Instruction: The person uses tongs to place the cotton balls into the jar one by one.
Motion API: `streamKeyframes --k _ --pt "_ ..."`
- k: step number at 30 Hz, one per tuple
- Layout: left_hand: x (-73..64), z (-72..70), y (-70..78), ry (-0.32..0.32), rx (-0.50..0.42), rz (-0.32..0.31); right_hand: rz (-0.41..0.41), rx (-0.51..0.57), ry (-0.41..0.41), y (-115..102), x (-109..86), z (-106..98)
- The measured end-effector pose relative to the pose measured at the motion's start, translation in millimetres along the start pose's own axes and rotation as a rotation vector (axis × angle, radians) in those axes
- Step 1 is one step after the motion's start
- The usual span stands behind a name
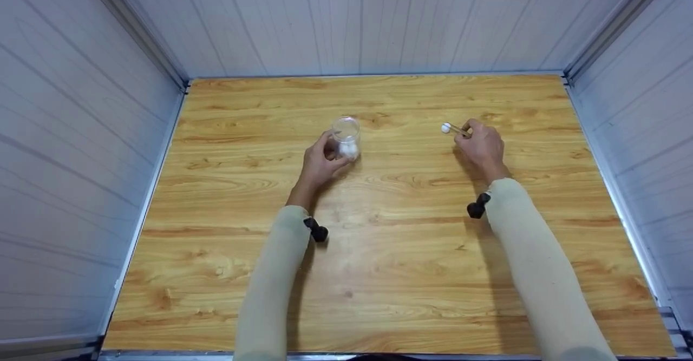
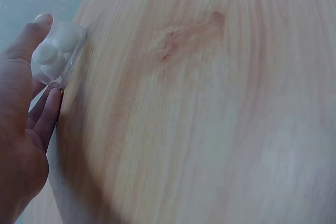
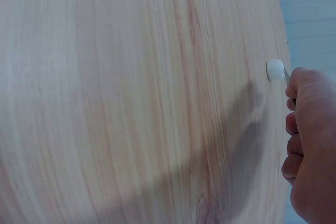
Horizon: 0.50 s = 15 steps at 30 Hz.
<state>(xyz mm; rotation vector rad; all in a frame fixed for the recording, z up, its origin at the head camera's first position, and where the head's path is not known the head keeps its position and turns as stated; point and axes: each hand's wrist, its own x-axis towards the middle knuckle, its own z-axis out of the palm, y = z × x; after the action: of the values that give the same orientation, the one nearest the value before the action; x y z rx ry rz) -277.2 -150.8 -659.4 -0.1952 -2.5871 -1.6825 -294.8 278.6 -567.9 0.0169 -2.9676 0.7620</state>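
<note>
A clear open-topped jar [image 1: 346,128] stands on the table left of the middle, with several white cotton balls [image 1: 348,149] at its bottom. My left hand [image 1: 318,161] grips the jar from its left side, thumb and fingers around the wall. The left wrist view shows the cotton balls [image 2: 66,37] through the clear plastic. Well to the right, my right hand [image 1: 483,147] pinches a pair of tweezers [image 1: 459,129] pointing left. At their tips is one white cotton ball [image 3: 275,70]; whether it touches the table I cannot tell. Curled fingers hide the tweezers' rear part.
The wood-grain table [image 1: 390,242] spreads under both hands. White panel walls enclose it at the back [image 1: 346,20], the left [image 1: 65,161] and the right [image 1: 649,133]. Between jar and tweezers lies a stretch of bare tabletop.
</note>
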Motion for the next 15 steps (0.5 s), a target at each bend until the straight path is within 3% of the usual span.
streamKeyframes --k 6,11,15 --pt "-4.9 -1.8 11.1 -0.005 -0.006 -0.028 -0.004 0.011 0.0 -1 0.4 1" --pt "-18.3 -7.1 43.8 -0.008 -0.023 -0.045 -0.005 0.006 -0.005 0 -0.4 1" --pt "-24.3 -8.4 57.6 -0.008 -0.019 -0.065 -0.013 0.003 -0.015 0 -1.1 0"
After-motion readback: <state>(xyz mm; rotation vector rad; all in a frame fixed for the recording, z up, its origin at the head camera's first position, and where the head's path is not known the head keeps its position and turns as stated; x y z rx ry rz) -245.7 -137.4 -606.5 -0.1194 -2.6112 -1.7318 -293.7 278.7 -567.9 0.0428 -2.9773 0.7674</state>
